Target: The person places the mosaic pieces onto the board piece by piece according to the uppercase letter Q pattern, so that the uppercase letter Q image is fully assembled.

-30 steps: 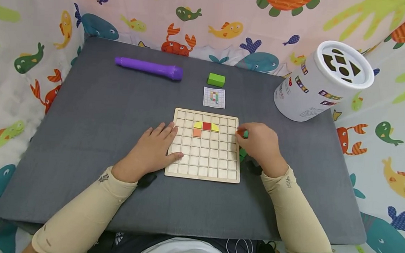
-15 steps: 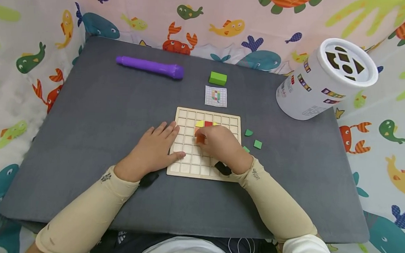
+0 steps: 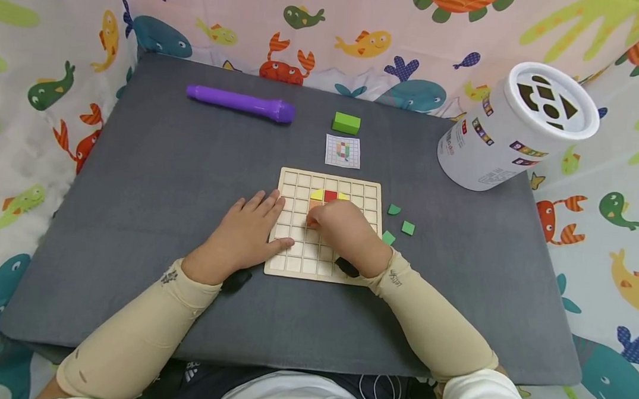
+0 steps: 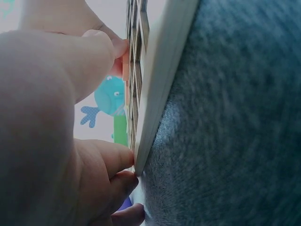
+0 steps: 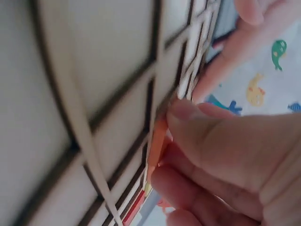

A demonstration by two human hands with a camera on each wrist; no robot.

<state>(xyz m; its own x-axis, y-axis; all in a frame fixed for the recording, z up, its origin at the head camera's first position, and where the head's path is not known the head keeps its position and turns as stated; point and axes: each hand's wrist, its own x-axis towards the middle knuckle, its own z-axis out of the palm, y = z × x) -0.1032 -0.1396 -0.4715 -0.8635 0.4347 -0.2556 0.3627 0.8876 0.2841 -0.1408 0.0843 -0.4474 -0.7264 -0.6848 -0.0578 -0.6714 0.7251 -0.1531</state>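
A wooden grid board (image 3: 295, 264) lies on the grey table. My left hand (image 3: 243, 235) rests on its left edge with the fingers straight and spread. Over the middle of the board, my right hand (image 3: 350, 233) pinches an orange tile (image 5: 157, 143) between thumb and fingers, low at the grid cells. One orange tile (image 3: 315, 204) sits in the cell just above the fingertips. Along the row beyond it are a yellow piece (image 3: 317, 194), a red tile (image 3: 330, 196) and a second yellow piece (image 3: 343, 196), partly hidden by the hand.
Right of the board lie green pieces: a rounded one (image 3: 394, 209), a square (image 3: 407, 228) and another (image 3: 388, 237) at the edge. Behind it are a pattern card (image 3: 343, 152), a green block (image 3: 346, 123), a purple microphone-shaped toy (image 3: 240, 102) and a white tub (image 3: 493, 141).
My right hand has moved left from beside the board to its middle, bringing the orange tile, and uncovered the green pieces. The left hand has kept its place.
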